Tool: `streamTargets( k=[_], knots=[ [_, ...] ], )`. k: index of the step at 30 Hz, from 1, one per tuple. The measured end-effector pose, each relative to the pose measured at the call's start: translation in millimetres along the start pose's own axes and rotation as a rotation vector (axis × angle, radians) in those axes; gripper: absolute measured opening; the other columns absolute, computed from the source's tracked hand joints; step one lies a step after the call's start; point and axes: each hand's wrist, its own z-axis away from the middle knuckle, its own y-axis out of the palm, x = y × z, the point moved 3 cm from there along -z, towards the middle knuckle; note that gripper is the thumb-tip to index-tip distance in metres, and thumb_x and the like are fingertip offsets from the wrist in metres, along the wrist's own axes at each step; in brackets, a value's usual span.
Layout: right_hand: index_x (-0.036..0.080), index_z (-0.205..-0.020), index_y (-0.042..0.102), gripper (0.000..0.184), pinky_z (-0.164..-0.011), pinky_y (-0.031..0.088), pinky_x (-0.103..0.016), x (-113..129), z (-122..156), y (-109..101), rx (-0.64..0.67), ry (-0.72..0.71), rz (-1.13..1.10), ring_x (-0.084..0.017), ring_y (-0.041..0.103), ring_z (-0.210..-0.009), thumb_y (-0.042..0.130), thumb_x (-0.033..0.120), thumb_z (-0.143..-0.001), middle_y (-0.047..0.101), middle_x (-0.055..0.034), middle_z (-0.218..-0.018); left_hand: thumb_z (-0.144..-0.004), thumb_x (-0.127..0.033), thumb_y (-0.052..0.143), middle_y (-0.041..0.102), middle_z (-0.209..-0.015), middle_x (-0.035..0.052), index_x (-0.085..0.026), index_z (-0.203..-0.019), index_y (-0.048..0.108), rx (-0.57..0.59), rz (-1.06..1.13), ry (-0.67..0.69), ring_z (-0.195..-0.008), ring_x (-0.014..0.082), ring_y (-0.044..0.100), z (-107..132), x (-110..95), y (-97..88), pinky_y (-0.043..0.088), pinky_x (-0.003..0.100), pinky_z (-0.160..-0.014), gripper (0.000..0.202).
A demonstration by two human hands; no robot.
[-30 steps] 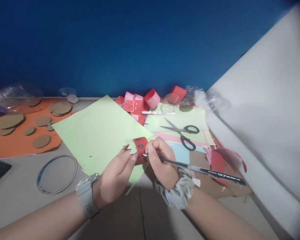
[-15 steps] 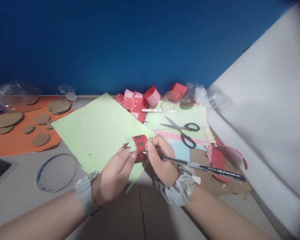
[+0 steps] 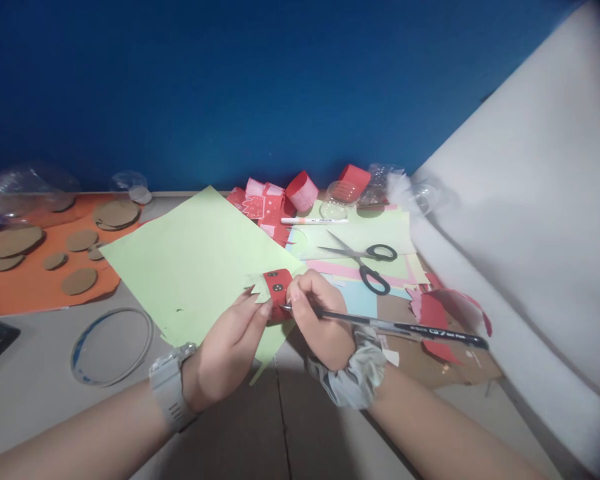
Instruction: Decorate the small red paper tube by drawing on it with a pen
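My left hand (image 3: pixel 233 350) is closed on the left end of a small red paper piece (image 3: pixel 280 275), which has black drawn spots and a light green jagged edge. A gel pen (image 3: pixel 400 328) with a clear barrel and dark cap end is pinched in my right hand (image 3: pixel 323 320). Its tip touches the red paper near the lower edge, while the right fingers rest against the paper's right side. Behind and under the hands lies a large light green sheet (image 3: pixel 195 253), one corner pointing at the wall.
Scissors (image 3: pixel 367 261) lie open on coloured sheets to the right, near a white marker (image 3: pixel 314 221). Red paper rings (image 3: pixel 303 192) stand by the blue wall. Cardboard discs (image 3: pixel 79 281) rest on orange paper at left, with a ring (image 3: pixel 113 347) in front. Red scraps (image 3: pixel 435 323) lie on cardboard at right.
The whole view has shifted slightly, with things appearing a little further left. Both hands keep their hold, and the pen's tip stays on the red paper with barely any movement.
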Motion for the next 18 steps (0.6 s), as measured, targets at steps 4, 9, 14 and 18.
streamTargets(
  k=[4,9,14,18],
  knots=[
    [0.022,-0.071,0.038,0.025,-0.054,0.032,-0.026,1.2,-0.4,-0.4,0.006,0.002,0.008,-0.012,0.036,-0.056,0.046,0.025,-0.094,0.039,0.0047,-0.063,-0.095,-0.03,0.04,0.076,-0.107,0.0005,-0.024,-0.103,0.072,-0.01,0.007,0.003,-0.113,0.0232,0.063,0.3,-0.1,0.0,0.04,0.038,-0.111,0.033],
    [0.022,-0.071,0.039,0.023,-0.054,0.033,-0.026,3.9,-0.7,-0.9,0.004,-0.006,0.028,-0.011,0.037,-0.056,0.046,0.022,-0.093,0.042,0.0045,-0.064,-0.096,-0.03,0.039,0.076,-0.107,0.0,-0.025,-0.102,0.072,0.002,-0.01,0.022,-0.111,0.0226,0.064,-0.3,1.4,-0.2,0.04,0.037,-0.111,0.034],
    [0.022,-0.069,0.038,0.024,-0.054,0.033,-0.026,5.0,-1.2,-0.7,0.018,-0.027,0.043,-0.011,0.037,-0.056,0.048,0.02,-0.091,0.042,0.0046,-0.062,-0.096,-0.031,0.039,0.077,-0.104,-0.0002,-0.025,-0.101,0.072,0.002,-0.028,0.027,-0.11,0.0228,0.064,-0.6,1.5,-0.8,0.041,0.037,-0.11,0.034],
    [0.023,-0.071,0.039,0.021,-0.053,0.034,-0.026,5.7,-1.5,-1.4,0.002,-0.03,0.039,-0.011,0.038,-0.055,0.047,0.019,-0.091,0.043,0.0044,-0.063,-0.096,-0.031,0.039,0.076,-0.103,0.0003,-0.025,-0.099,0.072,-0.01,-0.027,0.031,-0.106,0.0225,0.065,-0.3,0.8,-1.1,0.043,0.037,-0.108,0.034]
  ],
)
